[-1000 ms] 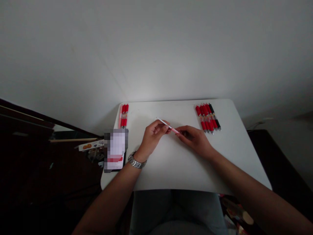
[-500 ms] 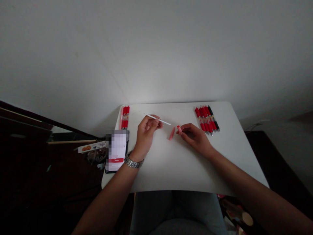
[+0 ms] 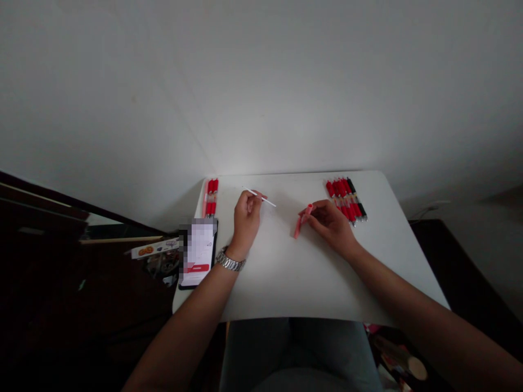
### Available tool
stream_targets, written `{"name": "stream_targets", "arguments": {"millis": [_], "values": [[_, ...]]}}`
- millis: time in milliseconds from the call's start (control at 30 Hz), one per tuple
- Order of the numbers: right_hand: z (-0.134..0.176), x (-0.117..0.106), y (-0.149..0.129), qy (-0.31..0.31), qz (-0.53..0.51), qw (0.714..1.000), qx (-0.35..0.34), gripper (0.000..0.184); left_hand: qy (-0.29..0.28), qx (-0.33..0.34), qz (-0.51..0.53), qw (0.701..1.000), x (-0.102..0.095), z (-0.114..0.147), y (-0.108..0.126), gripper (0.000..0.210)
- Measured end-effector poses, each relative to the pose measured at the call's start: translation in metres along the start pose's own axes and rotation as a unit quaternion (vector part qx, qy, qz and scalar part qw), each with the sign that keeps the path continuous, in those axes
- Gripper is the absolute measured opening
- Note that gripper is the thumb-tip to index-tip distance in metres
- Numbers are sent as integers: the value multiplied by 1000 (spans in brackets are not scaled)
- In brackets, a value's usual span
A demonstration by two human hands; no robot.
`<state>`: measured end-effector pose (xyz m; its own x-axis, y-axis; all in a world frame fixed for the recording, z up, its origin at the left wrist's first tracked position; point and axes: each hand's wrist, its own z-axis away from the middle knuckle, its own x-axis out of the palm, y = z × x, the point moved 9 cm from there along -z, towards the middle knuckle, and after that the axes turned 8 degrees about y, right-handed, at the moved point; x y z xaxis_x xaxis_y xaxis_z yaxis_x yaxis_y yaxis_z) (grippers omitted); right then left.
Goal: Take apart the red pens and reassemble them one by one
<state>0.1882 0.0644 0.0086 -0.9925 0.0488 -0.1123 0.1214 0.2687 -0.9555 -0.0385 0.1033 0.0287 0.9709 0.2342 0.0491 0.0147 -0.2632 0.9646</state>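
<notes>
My left hand is closed, pinching a thin white pen refill that slants down to the right above the table. My right hand grips a translucent pinkish-red pen barrel with a brighter red end pointing up and away. The barrel tilts down to the left; I cannot tell whether it is one piece or two lined up. Beyond my right hand lies a row of red pens, with a black pen at its right end.
At the white table's far left lie two red pens beside a pale pink piece. A phone with a lit, partly blurred screen sits near the left edge. The wall stands behind the table.
My right hand has moved slightly right, and the pink piece that showed apart from its red end now lines up with it. My left hand has turned more upright, still with the refill.
</notes>
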Motion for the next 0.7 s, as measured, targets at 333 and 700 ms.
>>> {"name": "stream_targets", "arguments": {"millis": [333,700], "values": [[3,-7,3,42,42,998,6,28,2,11,-3,1000,-3,-1,-3,26],[2,-13,2,73,21,997,-3,31,-4,9,-9,1000,-1,3,3,21]]}}
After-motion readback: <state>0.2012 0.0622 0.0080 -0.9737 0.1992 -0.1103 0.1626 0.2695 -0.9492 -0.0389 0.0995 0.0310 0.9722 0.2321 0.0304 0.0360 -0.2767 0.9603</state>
